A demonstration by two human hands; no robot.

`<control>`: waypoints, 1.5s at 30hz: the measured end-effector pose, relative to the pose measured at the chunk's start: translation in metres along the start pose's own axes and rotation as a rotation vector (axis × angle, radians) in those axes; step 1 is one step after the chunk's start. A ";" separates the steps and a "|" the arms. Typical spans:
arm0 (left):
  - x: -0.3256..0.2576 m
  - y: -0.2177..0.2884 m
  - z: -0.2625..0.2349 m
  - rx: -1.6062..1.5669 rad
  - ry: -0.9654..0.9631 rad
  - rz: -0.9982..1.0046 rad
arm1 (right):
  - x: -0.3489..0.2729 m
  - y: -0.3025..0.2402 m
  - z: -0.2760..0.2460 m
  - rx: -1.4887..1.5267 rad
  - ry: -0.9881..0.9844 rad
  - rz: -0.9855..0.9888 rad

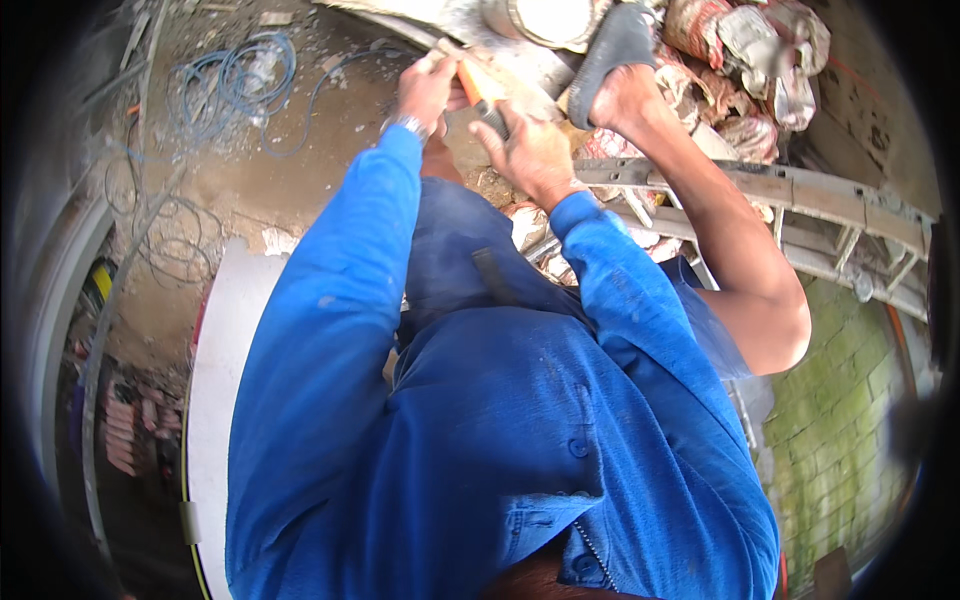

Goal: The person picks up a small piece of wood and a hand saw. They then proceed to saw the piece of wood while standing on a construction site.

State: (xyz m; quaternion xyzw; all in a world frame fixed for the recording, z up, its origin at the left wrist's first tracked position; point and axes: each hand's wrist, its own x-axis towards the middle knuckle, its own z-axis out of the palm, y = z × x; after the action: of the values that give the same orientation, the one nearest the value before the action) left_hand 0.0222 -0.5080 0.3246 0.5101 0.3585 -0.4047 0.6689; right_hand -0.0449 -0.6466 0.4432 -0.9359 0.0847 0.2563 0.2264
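Observation:
Up at the top middle, my left hand [424, 92] is closed, its fingers bent around something pale and small that I cannot make out. My right hand [532, 155] grips the dark end of an orange hand tool [479, 84], whose orange part points up toward the left hand's fingertips. The tool's exact kind does not show. Just beyond both hands lies a pale, dusty board [520, 70]. A round bucket [545, 22] with whitish contents stands behind it, partly cut off by the frame edge.
Blue cable [236, 85] lies coiled on the dirty floor at the left. Crumpled red-and-white sacks [745, 50] are heaped at upper right. A metal ladder [800, 195] lies across the right, below my raised leg. A white panel [225, 370] stands near my left side.

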 end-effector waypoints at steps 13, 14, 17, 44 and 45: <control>-0.046 0.018 -0.004 0.060 0.002 0.072 | -0.027 -0.001 -0.010 0.154 0.030 -0.036; -0.040 0.020 -0.002 0.048 0.008 0.037 | -0.019 0.003 -0.004 0.152 0.048 -0.040; -0.008 0.008 0.007 0.108 -0.008 -0.038 | 0.011 0.016 -0.008 0.119 -0.015 0.031; 0.017 0.001 0.023 -0.078 -0.052 -0.187 | 0.027 0.042 0.005 -0.033 0.025 -0.040; 0.031 -0.005 0.021 -0.090 -0.090 -0.194 | 0.028 0.050 0.011 -0.022 0.048 -0.051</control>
State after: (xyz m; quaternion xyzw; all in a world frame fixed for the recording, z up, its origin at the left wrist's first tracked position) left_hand 0.0318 -0.5344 0.2997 0.4236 0.3935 -0.4735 0.6644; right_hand -0.0390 -0.6867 0.4016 -0.9461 0.0635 0.2290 0.2202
